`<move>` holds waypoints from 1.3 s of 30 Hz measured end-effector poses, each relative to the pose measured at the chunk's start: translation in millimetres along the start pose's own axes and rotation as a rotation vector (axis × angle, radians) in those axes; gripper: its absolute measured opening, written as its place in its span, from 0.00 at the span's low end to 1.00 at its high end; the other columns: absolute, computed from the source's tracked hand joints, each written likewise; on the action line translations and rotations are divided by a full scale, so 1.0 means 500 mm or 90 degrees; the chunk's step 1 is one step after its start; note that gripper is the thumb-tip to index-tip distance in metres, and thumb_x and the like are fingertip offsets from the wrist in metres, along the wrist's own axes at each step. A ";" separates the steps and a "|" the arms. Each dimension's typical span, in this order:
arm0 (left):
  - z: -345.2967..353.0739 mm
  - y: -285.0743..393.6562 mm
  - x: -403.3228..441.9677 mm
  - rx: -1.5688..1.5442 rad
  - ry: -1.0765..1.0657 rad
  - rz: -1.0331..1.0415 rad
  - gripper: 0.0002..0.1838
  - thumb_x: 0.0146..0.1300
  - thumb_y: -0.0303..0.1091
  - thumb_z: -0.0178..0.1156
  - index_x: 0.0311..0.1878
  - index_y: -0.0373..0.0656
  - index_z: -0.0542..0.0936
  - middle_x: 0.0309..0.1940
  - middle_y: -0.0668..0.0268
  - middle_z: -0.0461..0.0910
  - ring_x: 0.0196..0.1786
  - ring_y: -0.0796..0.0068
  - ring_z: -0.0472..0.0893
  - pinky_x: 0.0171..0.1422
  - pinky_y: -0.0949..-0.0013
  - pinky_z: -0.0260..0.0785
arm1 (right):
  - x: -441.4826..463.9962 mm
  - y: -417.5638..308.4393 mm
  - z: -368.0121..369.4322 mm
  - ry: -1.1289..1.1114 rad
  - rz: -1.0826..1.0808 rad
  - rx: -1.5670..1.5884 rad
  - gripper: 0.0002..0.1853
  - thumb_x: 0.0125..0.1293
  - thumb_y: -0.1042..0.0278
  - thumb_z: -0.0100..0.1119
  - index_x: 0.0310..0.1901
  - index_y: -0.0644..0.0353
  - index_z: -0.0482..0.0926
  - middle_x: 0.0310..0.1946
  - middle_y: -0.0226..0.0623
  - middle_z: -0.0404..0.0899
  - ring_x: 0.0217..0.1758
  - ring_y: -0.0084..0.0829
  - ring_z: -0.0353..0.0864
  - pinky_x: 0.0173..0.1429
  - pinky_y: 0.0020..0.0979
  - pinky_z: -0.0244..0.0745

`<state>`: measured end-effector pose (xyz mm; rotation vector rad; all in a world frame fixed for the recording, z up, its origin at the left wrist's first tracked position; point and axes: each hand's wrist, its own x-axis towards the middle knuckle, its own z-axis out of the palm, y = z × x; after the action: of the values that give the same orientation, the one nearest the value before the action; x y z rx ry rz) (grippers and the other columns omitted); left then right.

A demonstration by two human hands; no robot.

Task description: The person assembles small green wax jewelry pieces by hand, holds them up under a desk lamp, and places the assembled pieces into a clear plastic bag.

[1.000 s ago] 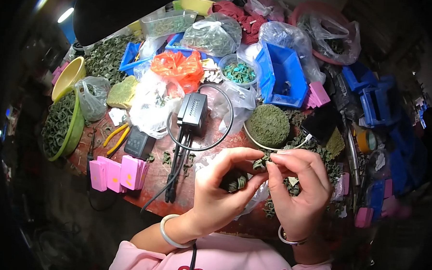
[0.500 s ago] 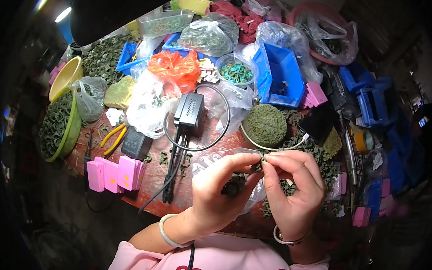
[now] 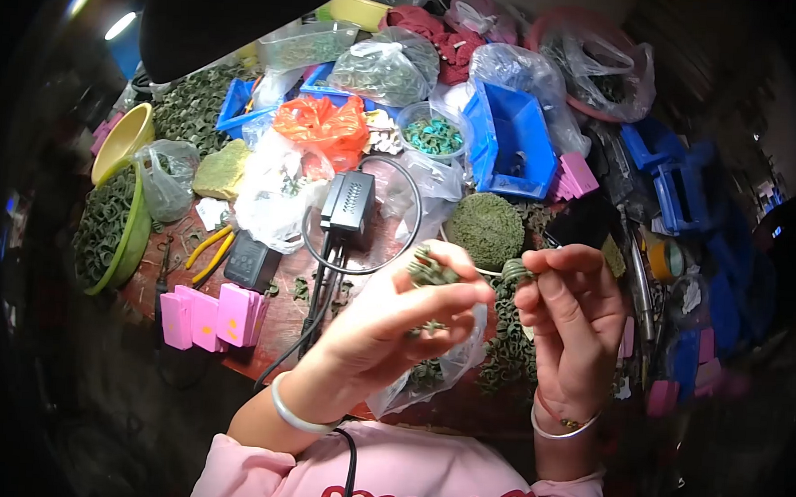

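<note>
In the head view my left hand (image 3: 386, 315) is closed around several small dark-green ridged pieces (image 3: 428, 267), which show above and below its fingers. To its right, my right hand (image 3: 579, 332) pinches one green ridged curved piece (image 3: 514, 271) between thumb and fingers. The two hands are a short way apart above the table's near edge. Beneath the left hand is a clear plastic bag (image 3: 453, 368) with green pieces in it. A loose pile of similar pieces (image 3: 506, 346) lies between the hands, and a round green textured block (image 3: 485, 230) sits just beyond them.
A black box with cables (image 3: 348, 202) and yellow-handled pliers (image 3: 210, 247) lie left of centre. Pink blocks (image 3: 204, 320) stand at the front left. Farther back are blue bins (image 3: 514, 138), an orange bag (image 3: 321, 128) and a green basin (image 3: 135, 237) of pieces.
My hands have moved apart from where their fingertips met. The right moved right and up with a green piece; the left turned, showing the pieces in it.
</note>
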<state>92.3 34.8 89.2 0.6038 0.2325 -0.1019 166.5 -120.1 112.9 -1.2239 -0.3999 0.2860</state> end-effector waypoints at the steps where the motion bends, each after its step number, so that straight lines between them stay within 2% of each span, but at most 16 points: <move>1: 0.014 -0.004 0.002 0.036 0.004 0.009 0.15 0.60 0.25 0.62 0.49 0.44 0.72 0.36 0.67 0.79 0.27 0.84 0.73 0.22 0.85 0.57 | 0.000 0.005 -0.003 -0.028 0.022 0.110 0.08 0.67 0.78 0.53 0.47 0.62 0.74 0.42 0.39 0.81 0.28 0.16 0.75 0.30 0.17 0.71; 2: 0.027 -0.007 0.006 0.071 0.007 0.017 0.15 0.60 0.24 0.61 0.49 0.43 0.72 0.35 0.66 0.79 0.26 0.85 0.70 0.20 0.86 0.56 | 0.000 0.010 -0.007 -0.054 0.045 0.219 0.08 0.67 0.77 0.54 0.47 0.60 0.75 0.43 0.39 0.82 0.24 0.14 0.72 0.26 0.15 0.66; 3: 0.039 -0.007 0.007 0.101 0.020 0.017 0.15 0.59 0.25 0.64 0.48 0.44 0.73 0.31 0.71 0.77 0.25 0.87 0.70 0.22 0.85 0.56 | -0.002 0.015 -0.009 -0.017 0.101 0.262 0.09 0.66 0.76 0.55 0.48 0.58 0.75 0.45 0.37 0.82 0.21 0.11 0.65 0.22 0.14 0.58; 6: 0.033 -0.018 0.019 0.071 -0.018 0.041 0.13 0.59 0.26 0.65 0.45 0.43 0.74 0.29 0.73 0.75 0.24 0.88 0.70 0.21 0.85 0.54 | -0.011 0.021 0.001 -0.015 0.118 0.223 0.10 0.66 0.75 0.56 0.48 0.58 0.76 0.44 0.36 0.82 0.22 0.11 0.66 0.23 0.14 0.59; 7: 0.027 -0.019 0.023 0.060 -0.049 0.074 0.12 0.59 0.31 0.67 0.43 0.45 0.76 0.30 0.73 0.78 0.26 0.87 0.77 0.22 0.85 0.58 | -0.017 0.022 0.011 0.011 0.096 0.173 0.10 0.65 0.76 0.57 0.48 0.58 0.77 0.43 0.35 0.82 0.22 0.10 0.66 0.24 0.14 0.58; 8: 0.030 -0.017 0.024 0.060 -0.049 0.074 0.12 0.59 0.31 0.67 0.43 0.45 0.76 0.30 0.73 0.78 0.26 0.87 0.77 0.22 0.85 0.58 | -0.020 0.026 0.012 0.010 0.095 0.172 0.10 0.65 0.76 0.57 0.48 0.58 0.77 0.43 0.35 0.82 0.22 0.10 0.66 0.24 0.14 0.58; 10: 0.040 -0.014 0.023 0.066 -0.001 0.088 0.10 0.59 0.30 0.67 0.40 0.45 0.75 0.31 0.72 0.78 0.25 0.87 0.76 0.22 0.85 0.59 | -0.023 0.042 0.009 0.034 -0.009 0.059 0.11 0.63 0.79 0.59 0.48 0.59 0.77 0.43 0.35 0.82 0.24 0.09 0.66 0.25 0.14 0.60; 12: 0.047 -0.017 0.025 0.071 0.010 0.106 0.10 0.59 0.30 0.67 0.39 0.45 0.75 0.31 0.72 0.78 0.24 0.86 0.76 0.23 0.85 0.60 | -0.023 0.050 0.011 0.061 -0.026 0.038 0.12 0.62 0.81 0.60 0.46 0.61 0.76 0.41 0.32 0.82 0.25 0.08 0.66 0.27 0.13 0.60; 15: 0.060 -0.013 0.022 0.074 0.061 0.101 0.09 0.60 0.29 0.66 0.39 0.44 0.75 0.29 0.73 0.77 0.22 0.88 0.73 0.22 0.85 0.58 | -0.024 0.044 0.015 0.085 -0.131 -0.119 0.13 0.60 0.84 0.60 0.45 0.61 0.74 0.37 0.29 0.80 0.28 0.08 0.70 0.31 0.12 0.62; 18: 0.063 0.001 0.022 0.109 0.056 0.180 0.05 0.61 0.27 0.64 0.37 0.42 0.76 0.22 0.76 0.73 0.18 0.92 0.64 0.20 0.84 0.50 | -0.021 0.031 0.018 0.050 -0.181 -0.201 0.14 0.58 0.85 0.61 0.45 0.62 0.74 0.37 0.30 0.80 0.29 0.09 0.71 0.31 0.12 0.64; 20: 0.074 0.038 0.013 0.160 0.069 0.251 0.04 0.64 0.28 0.60 0.40 0.39 0.78 0.23 0.74 0.71 0.19 0.92 0.61 0.19 0.86 0.46 | -0.022 0.024 0.021 0.077 -0.185 -0.246 0.15 0.57 0.85 0.63 0.45 0.63 0.73 0.37 0.32 0.81 0.27 0.10 0.72 0.30 0.13 0.66; 21: 0.077 0.060 0.009 0.142 0.046 0.281 0.05 0.64 0.28 0.60 0.40 0.37 0.78 0.21 0.75 0.69 0.18 0.92 0.59 0.18 0.86 0.45 | -0.023 0.012 0.019 0.049 -0.167 -0.245 0.17 0.56 0.84 0.63 0.46 0.63 0.72 0.40 0.34 0.81 0.29 0.12 0.73 0.31 0.13 0.67; 22: 0.078 0.072 0.005 0.175 0.069 0.345 0.06 0.63 0.26 0.60 0.41 0.35 0.78 0.20 0.74 0.69 0.17 0.92 0.59 0.17 0.85 0.45 | -0.028 0.004 0.016 0.047 -0.109 -0.218 0.16 0.58 0.83 0.62 0.47 0.63 0.71 0.42 0.35 0.80 0.34 0.15 0.75 0.37 0.15 0.70; 26: 0.092 0.095 -0.004 0.185 0.093 0.457 0.07 0.59 0.20 0.63 0.40 0.36 0.78 0.21 0.71 0.74 0.17 0.91 0.63 0.16 0.84 0.47 | -0.041 -0.004 -0.002 0.092 0.001 -0.198 0.15 0.59 0.83 0.59 0.47 0.63 0.71 0.42 0.37 0.78 0.43 0.19 0.75 0.51 0.22 0.70; 34: 0.070 0.103 -0.005 0.265 0.150 0.561 0.07 0.59 0.21 0.63 0.38 0.40 0.75 0.20 0.71 0.74 0.16 0.92 0.62 0.16 0.85 0.44 | -0.050 0.017 -0.041 0.069 0.025 -0.223 0.14 0.59 0.86 0.56 0.47 0.66 0.71 0.40 0.39 0.78 0.42 0.19 0.76 0.48 0.18 0.71; 39: 0.078 0.102 -0.016 0.235 0.208 0.527 0.06 0.65 0.27 0.58 0.42 0.36 0.75 0.19 0.74 0.67 0.16 0.94 0.56 0.17 0.85 0.41 | -0.050 0.025 -0.058 0.078 0.029 -0.257 0.14 0.59 0.86 0.55 0.47 0.68 0.71 0.39 0.39 0.78 0.40 0.19 0.76 0.47 0.18 0.71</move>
<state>99.9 54.7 150.3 1.0422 0.2649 0.7734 157.1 -151.3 89.5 -1.6397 -0.3320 0.1711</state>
